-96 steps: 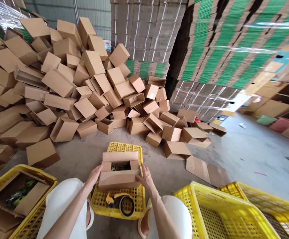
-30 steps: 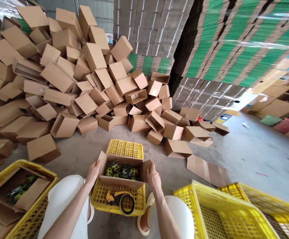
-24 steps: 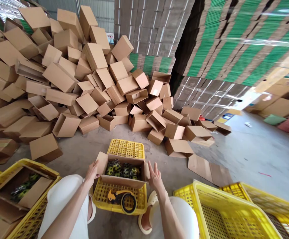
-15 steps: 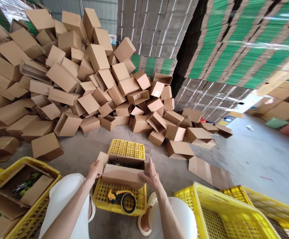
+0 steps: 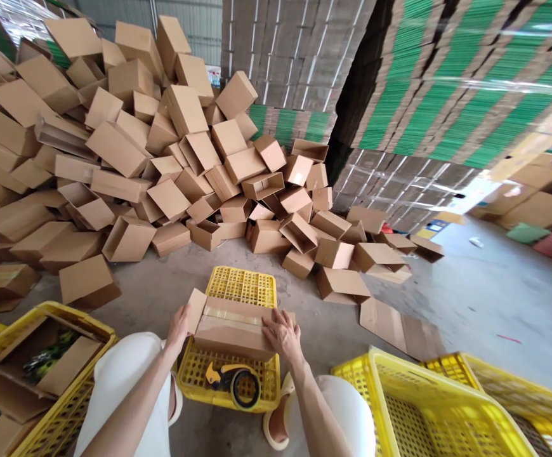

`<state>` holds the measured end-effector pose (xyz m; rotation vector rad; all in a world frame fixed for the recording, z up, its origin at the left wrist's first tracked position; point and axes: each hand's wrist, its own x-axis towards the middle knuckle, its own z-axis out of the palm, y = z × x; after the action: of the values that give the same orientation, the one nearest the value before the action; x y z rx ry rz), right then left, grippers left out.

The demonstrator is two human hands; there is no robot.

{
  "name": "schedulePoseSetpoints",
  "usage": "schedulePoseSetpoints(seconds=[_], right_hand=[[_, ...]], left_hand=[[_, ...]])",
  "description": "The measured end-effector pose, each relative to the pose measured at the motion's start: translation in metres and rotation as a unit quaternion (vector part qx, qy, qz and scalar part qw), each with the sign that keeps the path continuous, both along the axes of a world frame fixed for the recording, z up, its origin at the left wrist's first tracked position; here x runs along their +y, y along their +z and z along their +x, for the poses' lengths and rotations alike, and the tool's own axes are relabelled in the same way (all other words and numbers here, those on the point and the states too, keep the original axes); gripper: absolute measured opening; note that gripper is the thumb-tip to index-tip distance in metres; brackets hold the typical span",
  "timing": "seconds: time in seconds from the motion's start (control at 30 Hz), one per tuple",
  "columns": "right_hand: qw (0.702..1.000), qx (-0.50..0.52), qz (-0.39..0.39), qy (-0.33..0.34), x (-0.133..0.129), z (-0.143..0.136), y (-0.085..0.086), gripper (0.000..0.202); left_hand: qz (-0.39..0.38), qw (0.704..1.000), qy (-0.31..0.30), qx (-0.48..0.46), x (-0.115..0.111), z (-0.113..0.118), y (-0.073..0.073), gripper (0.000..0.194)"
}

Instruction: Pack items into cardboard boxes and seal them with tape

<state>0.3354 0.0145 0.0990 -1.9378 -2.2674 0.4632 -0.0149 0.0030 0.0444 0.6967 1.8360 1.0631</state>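
A cardboard box [image 5: 235,330] rests on an upturned yellow crate [image 5: 190,374] between my knees, its long top flaps folded down over the contents. At its left end my left hand [image 5: 179,325] pinches an end flap [image 5: 197,310] that sticks out. My right hand [image 5: 283,333] lies on the right end of the top with its fingers spread. Nearer to me on the crate is a tape dispenser [image 5: 246,387] with a yellow handle, touched by neither hand.
Yellow crates stand at the right [image 5: 375,393] and left [image 5: 107,336]; the left one holds an open box with dark green contents. A big heap of cardboard boxes [image 5: 171,197] lies ahead. Flattened cardboard [image 5: 402,330] is on the floor at the right.
The box's long flaps have come down and now cover the contents seen before. My right hand has moved from the right end flap inward onto the top. My left hand stays at the left flap.
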Motion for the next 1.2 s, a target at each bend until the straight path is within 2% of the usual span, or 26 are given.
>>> schedulePoseSetpoints(seconds=[0.17,0.27,0.33,0.4,0.43,0.47,0.5,0.53,0.6,0.67,0.73,0.87,0.93,1.0,1.1,1.2], right_hand=[[0.997,0.034,-0.016,-0.063,-0.001,-0.002,-0.006,0.036],[0.986,0.104,0.054,-0.117,0.002,0.002,-0.006,0.037],[0.954,0.199,0.123,-0.189,0.005,0.007,-0.006,0.048],[0.903,0.320,0.140,-0.249,0.007,0.012,-0.005,0.061],[0.886,0.368,0.120,-0.254,0.007,0.014,-0.005,0.064],[0.883,0.395,0.089,-0.236,0.007,0.014,-0.004,0.065],[0.895,0.397,0.059,-0.196,0.005,0.013,-0.003,0.061],[0.916,0.373,0.039,-0.140,0.003,0.011,-0.002,0.055],[0.965,0.257,0.040,-0.022,-0.002,0.004,0.000,0.039],[0.991,0.116,0.056,0.039,-0.008,-0.004,0.004,0.030],[0.997,0.021,0.058,0.042,-0.015,-0.014,0.008,0.021],[0.997,-0.046,0.068,0.017,-0.027,-0.032,0.008,0.008],[0.995,-0.056,0.087,-0.002,-0.030,-0.039,0.005,0.012],[0.993,-0.032,0.108,-0.021,-0.029,-0.039,0.002,0.018],[0.987,0.059,0.145,-0.029,-0.022,-0.025,0.002,0.042],[0.976,0.114,0.180,-0.048,-0.017,0.000,0.005,0.055]], left_hand=[[0.099,0.987,-0.106,0.065,-0.005,0.008,-0.002,0.057],[0.142,0.972,-0.155,0.107,-0.007,0.014,-0.003,0.047],[0.158,0.963,-0.173,0.132,-0.008,0.016,-0.004,0.040],[0.165,0.958,-0.181,0.150,-0.009,0.017,-0.005,0.035],[0.166,0.956,-0.184,0.160,-0.010,0.017,-0.005,0.034],[0.162,0.953,-0.188,0.175,-0.011,0.018,-0.004,0.033],[0.154,0.949,-0.194,0.196,-0.012,0.019,-0.003,0.033],[0.143,0.942,-0.203,0.224,-0.013,0.021,-0.001,0.034],[0.112,0.923,-0.228,0.290,-0.016,0.024,0.004,0.037],[0.081,0.901,-0.250,0.347,-0.019,0.029,0.010,0.041],[0.057,0.881,-0.263,0.388,-0.022,0.035,0.014,0.043],[0.043,0.863,-0.262,0.429,-0.025,0.043,0.016,0.040],[0.053,0.868,-0.255,0.422,-0.025,0.044,0.016,0.037],[0.071,0.889,-0.241,0.383,-0.023,0.041,0.017,0.035],[0.100,0.949,-0.184,0.236,-0.019,0.029,0.021,0.029],[0.094,0.981,-0.114,0.128,-0.016,0.013,0.024,0.021]])
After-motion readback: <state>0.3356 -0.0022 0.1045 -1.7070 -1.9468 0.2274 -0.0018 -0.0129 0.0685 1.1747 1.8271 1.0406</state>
